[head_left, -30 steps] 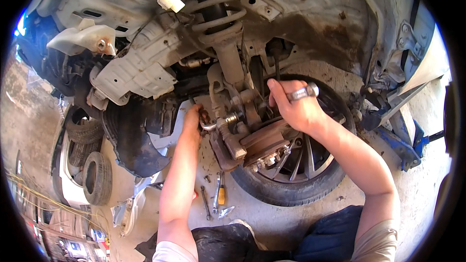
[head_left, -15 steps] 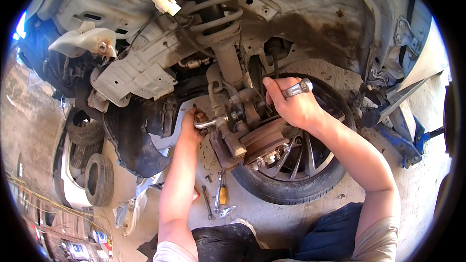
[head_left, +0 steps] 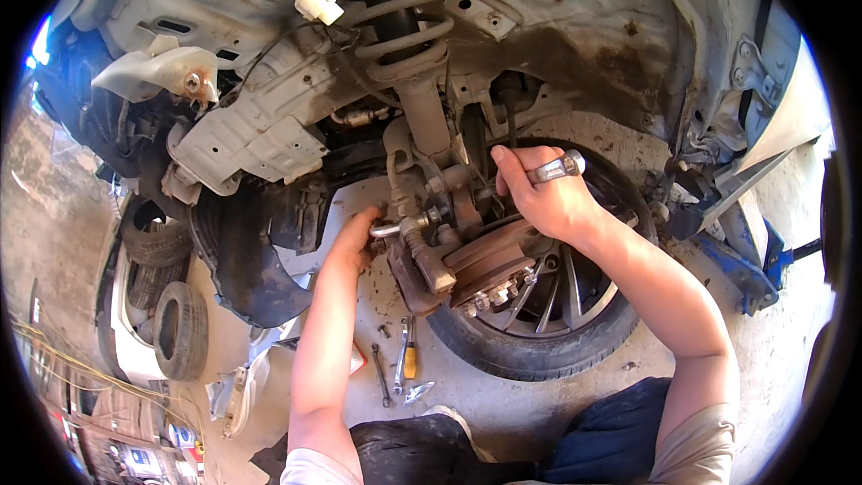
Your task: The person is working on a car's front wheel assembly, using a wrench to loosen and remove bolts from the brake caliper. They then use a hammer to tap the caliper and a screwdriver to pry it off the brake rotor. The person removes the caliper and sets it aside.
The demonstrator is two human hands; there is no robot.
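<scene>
My left hand (head_left: 357,232) is closed around a bent chrome socket wrench (head_left: 388,230), whose far end meets a bolt at the foot of the strut (head_left: 422,117); some of its fingers are hidden. On the other side of the knuckle (head_left: 463,199), my right hand (head_left: 549,198) grips a chrome wrench (head_left: 558,167). Its rounded end sticks out past the index finger, and the rest lies behind the hand. Below, between both arms, are the rusty brake disc (head_left: 489,256) and the hub with its studs (head_left: 494,295).
A wheel with tyre (head_left: 539,355) lies flat under the hub. Wrenches (head_left: 400,368) and a yellow-handled screwdriver (head_left: 410,361) lie on the floor. A blue jack (head_left: 750,274) stands right; loose tyres (head_left: 180,332) are left. A white connector (head_left: 314,3) hangs above.
The fingers of my left hand have shifted on the bent socket wrench, the hand now sitting slightly higher. My right hand and its wrench have barely moved.
</scene>
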